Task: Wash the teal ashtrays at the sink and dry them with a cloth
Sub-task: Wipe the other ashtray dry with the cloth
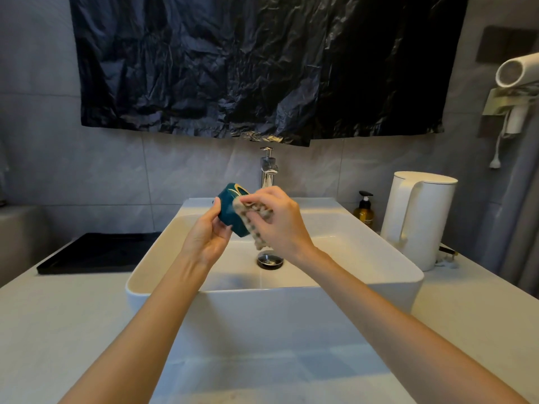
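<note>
Left hand [207,233] grips teal ashtray [230,211] over the sink [320,301] basin, fingers curled under its lower side, thumb against its left wall. Ashtray is tilted, with a gold-edged notch showing at the rim, up in the air just in front of the faucet [269,169] at the sink's back edge and above the drain [270,259] in the sink floor. Right hand [284,221] holds a beige knobbly cloth [258,239], fingers curled and pinching it, cloth pressed on the ashtray's right face with its lower end hanging toward the drain. Both forearms reach in over the sink's front rim. Left of the sink: black tray [99,252] flat on the counter. Right of the sink: white kettle [417,220] upright, amber pump bottle [364,211] between kettle and sink's back corner. Above the sink on the wall: crinkled black plastic sheet [262,68]. Up right of the sink: white hair dryer [517,74] in a wall holder.
</note>
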